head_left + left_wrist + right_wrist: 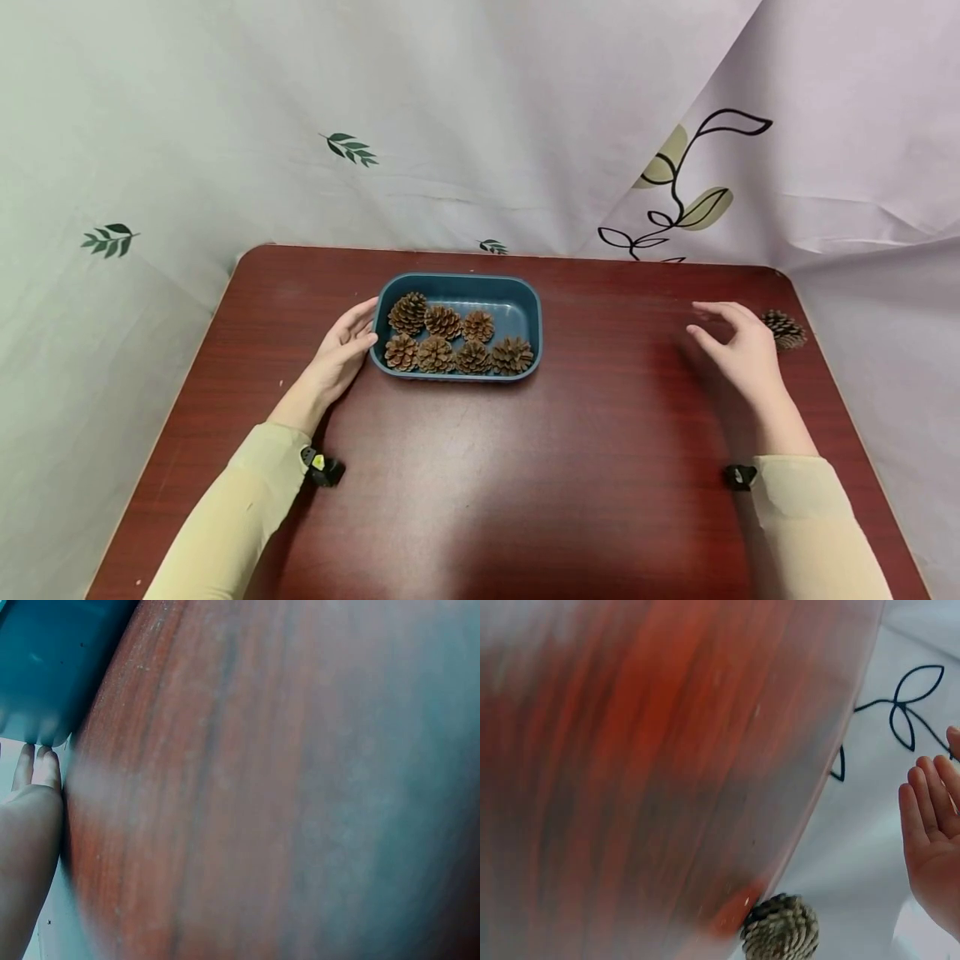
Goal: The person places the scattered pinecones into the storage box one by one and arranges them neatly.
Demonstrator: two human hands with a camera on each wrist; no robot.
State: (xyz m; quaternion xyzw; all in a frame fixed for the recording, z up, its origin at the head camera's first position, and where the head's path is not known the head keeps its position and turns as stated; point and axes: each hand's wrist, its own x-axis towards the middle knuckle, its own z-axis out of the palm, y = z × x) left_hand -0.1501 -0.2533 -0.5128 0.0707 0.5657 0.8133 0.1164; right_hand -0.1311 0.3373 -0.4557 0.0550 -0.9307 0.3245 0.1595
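A blue rectangular bin point(456, 377) stands at the back middle of the table, with several brown pine cones point(435, 354) lying in it. My left hand point(341, 352) rests against the bin's left end, its fingers and thumb touching the wall; in the left wrist view the fingertips meet the bin's corner point(56, 675). Over the table's right side my right hand point(741, 346) hovers with nothing in it, fingers extended and thumb apart. One more pine cone point(784, 330) lies just right of that hand, near the right edge, and shows in the right wrist view too point(781, 930).
The dark red wooden table point(600, 433) has rounded back corners. Behind it and at both sides hangs a pale cloth point(480, 125) with printed leaves. A black wrist camera point(324, 468) sits on the left wrist and another camera point(740, 477) on the right.
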